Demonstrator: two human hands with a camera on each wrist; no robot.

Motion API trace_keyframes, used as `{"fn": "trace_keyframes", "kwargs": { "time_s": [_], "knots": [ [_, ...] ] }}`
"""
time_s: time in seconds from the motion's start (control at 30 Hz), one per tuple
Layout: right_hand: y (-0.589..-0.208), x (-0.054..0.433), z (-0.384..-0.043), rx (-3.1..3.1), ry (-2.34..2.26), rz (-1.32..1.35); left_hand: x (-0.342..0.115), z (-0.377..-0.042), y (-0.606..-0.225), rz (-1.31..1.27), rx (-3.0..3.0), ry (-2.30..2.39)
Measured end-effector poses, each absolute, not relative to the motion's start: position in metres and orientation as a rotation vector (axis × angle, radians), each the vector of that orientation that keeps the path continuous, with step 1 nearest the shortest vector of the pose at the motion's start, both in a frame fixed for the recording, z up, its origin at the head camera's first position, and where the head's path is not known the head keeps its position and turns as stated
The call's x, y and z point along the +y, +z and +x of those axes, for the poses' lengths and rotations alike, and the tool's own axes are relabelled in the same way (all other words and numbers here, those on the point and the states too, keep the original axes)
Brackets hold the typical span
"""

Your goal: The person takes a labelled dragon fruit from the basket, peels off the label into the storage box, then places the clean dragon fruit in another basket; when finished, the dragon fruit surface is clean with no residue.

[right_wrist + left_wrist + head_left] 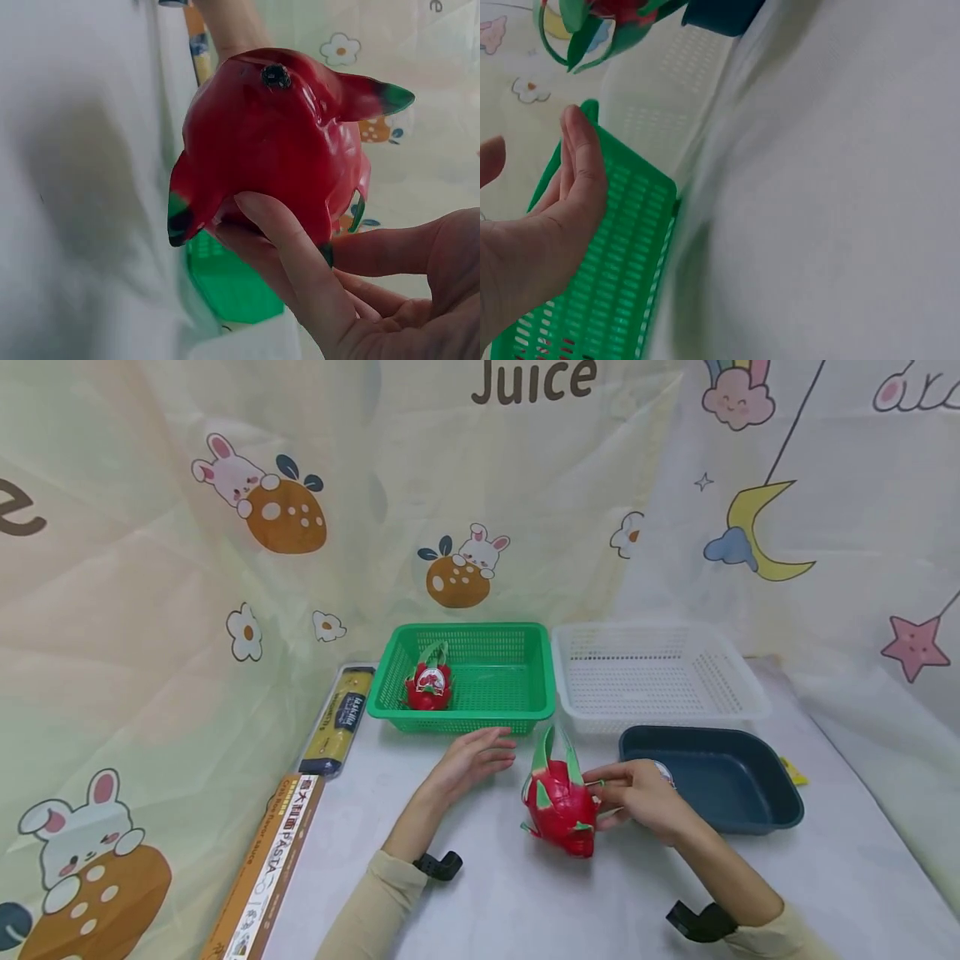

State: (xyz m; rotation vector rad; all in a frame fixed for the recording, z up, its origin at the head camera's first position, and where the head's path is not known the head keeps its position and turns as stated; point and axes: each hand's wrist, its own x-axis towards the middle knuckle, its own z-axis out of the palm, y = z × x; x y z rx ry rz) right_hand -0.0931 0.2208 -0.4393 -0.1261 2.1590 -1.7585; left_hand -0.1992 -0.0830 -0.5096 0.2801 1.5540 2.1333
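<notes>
A red dragon fruit [561,810] with green leaf tips is held over the white table by my right hand [637,793], which grips its right side. In the right wrist view its round red underside [259,142] faces the camera, with fingers [296,259] pressed against it. My left hand [474,762] is apart from this fruit, fingers extended, just in front of the green basket [495,720]. The left wrist view shows that hand [570,195] overlapping the basket's mesh wall [634,202]. Inside the basket, at its left, sits another dragon fruit [430,687] with a round label.
A white mesh basket [660,714] stands right of the green one. In front of it is a dark blue tub [712,785], with a small yellow item [792,771] behind its right edge. A spaghetti pack [339,718] and a long pasta box [262,868] lie along the left.
</notes>
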Motion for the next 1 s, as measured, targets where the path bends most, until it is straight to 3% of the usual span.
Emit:
{"fn": "trace_keyframes", "kwargs": {
  "time_s": [0.3, 0.6, 1.0],
  "knots": [
    [-0.411, 0.265, -0.098, 2.238, -1.77, -0.153, -0.059, -0.202, -0.499, 0.342, 1.387, 2.158],
    [-0.387, 0.306, -0.122, 2.17, -1.814, -0.148, -0.032, -0.2, -0.494, 0.231, 1.16, 2.243],
    [-0.372, 0.326, -0.157, 2.142, -1.807, -0.079, -0.007, -0.201, -0.493, 0.127, 1.001, 2.321]
  ]
}}
